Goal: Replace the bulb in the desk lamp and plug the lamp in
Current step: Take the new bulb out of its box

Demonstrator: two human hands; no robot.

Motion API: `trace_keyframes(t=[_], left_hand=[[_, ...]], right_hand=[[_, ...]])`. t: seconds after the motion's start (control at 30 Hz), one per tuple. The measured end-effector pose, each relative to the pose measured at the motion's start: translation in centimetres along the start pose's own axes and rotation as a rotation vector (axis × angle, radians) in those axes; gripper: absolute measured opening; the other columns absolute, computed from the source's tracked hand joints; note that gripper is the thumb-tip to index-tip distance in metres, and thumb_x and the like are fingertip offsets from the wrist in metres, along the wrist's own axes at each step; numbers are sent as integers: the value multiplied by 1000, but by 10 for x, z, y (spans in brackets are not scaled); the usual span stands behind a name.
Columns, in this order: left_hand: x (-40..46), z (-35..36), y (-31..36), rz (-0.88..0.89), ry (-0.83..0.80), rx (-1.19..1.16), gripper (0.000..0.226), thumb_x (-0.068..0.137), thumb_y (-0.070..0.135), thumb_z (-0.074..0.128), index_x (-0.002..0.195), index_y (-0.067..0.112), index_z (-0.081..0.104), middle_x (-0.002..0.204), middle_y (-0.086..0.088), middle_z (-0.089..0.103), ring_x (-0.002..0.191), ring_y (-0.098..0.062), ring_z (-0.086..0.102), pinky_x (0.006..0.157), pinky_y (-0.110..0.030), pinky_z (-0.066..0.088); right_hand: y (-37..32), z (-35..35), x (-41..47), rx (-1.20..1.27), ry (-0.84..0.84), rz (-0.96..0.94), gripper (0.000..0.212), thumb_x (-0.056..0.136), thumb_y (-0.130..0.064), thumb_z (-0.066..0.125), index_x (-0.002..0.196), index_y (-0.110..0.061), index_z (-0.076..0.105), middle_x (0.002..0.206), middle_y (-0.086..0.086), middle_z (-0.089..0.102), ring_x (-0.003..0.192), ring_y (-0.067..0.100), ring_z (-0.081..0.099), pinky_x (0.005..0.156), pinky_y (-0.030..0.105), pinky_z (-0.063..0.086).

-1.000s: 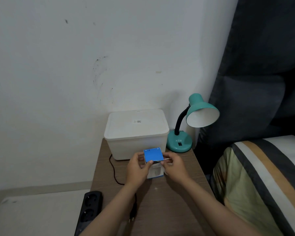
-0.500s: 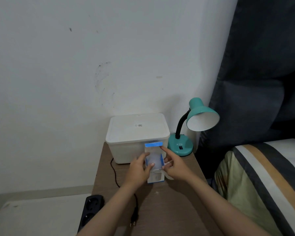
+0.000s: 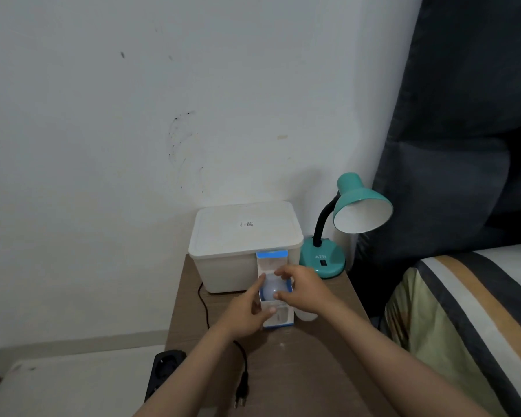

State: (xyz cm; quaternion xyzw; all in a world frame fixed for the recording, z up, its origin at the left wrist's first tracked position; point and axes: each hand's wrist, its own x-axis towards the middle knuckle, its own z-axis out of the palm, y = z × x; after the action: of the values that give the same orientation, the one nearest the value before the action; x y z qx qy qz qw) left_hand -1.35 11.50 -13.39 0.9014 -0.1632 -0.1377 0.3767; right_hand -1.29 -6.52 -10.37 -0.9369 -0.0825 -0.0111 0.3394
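Observation:
A small blue and white bulb box [image 3: 278, 319] stands on the brown bedside table [image 3: 298, 371] with its top flap up. My left hand [image 3: 247, 314] grips the box's left side. My right hand [image 3: 303, 288] has its fingers closed around the white bulb [image 3: 272, 288] that shows in the box's open top. The teal desk lamp [image 3: 337, 233] stands at the table's back right; its shade looks empty from here. The lamp's black cord [image 3: 206, 308] runs down the table's left side to its plug [image 3: 241, 392], which lies loose at the front edge.
A white lidded plastic bin [image 3: 244, 242] sits against the wall behind the box. A black power strip [image 3: 163, 368] lies on the floor left of the table. A bed with a striped cover [image 3: 469, 320] is close on the right.
The box's top flap went from closed to open. My right hand moved from the flap into the opening and closed on the bulb. My left hand kept its hold on the box.

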Motion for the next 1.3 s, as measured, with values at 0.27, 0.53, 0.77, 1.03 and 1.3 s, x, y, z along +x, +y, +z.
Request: trace_keyframes(t=[0.27,0.53,0.77,1.03,1.3], left_hand=[[-2,3,5,53,89,-13,71,92,48,45,146,32,2,63,10,51,57,-1,48,53,-11,36],[10,-7,-3,43,7,-128,86,80,51,62,141,49,1,119,8,61,104,-9,60,92,-34,50],[8,-8,3,12,-7,-157,89,80,47,65,142,47,3,138,8,45,121,-10,46,102,-32,42],[7,-8,2,4,16,-159,85,84,38,65,142,46,3,136,14,39,120,-11,45,100,-30,43],[1,-4,6,25,138,-93,81,83,41,65,141,45,9,124,4,51,94,-2,56,74,-12,47]], right_hand=[[-1,7,8,-12,25,72,59,67,-28,79,120,-10,60,116,4,64,104,16,60,87,26,50],[-5,7,14,-84,11,74,53,63,-28,82,110,-14,62,107,1,65,96,15,60,79,28,52],[-1,-5,0,118,138,46,44,58,-27,84,96,-24,61,96,-7,63,87,10,58,67,17,43],[-1,-28,-14,450,317,62,25,72,-17,57,97,-22,57,107,4,55,95,16,55,72,20,45],[-12,-33,-21,531,362,148,41,87,-49,56,79,-9,60,78,10,65,73,22,61,65,34,48]])
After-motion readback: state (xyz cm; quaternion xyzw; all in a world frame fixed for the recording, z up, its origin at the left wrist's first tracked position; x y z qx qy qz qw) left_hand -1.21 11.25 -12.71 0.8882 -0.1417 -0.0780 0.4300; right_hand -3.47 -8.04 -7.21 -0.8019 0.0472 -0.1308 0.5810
